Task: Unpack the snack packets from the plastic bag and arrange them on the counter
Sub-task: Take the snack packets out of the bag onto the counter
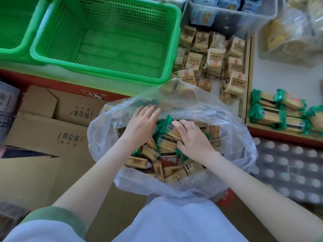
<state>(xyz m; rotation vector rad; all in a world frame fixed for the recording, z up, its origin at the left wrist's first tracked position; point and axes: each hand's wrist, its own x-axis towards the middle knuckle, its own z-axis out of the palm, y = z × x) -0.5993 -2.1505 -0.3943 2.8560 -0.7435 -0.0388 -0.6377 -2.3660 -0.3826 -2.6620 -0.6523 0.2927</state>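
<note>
there are two green baskets (104, 69), one clear plastic bag (236, 130) and two hands, a left hand (141, 123) and a right hand (194, 138). on the surface (279, 79) lie about five green-ended packets (272, 117) and more than ten tan packets (215, 58); the exact numbers i cannot tell.

A white table (272, 79) is shown at far right. Green-ended packets (277, 112) are laid on it; beige packets (213, 62) are piled further left.

- Green basket (10, 32), far left: cut off by the left and top edges.
- Clear bag (288, 37), top right: blurred, contents unreadable.
- Plastic bag (174, 102): the far fold veils the packets behind it.
- Right hand (192, 138): fingertips buried among green packets (167, 128), hold unclear.
</note>
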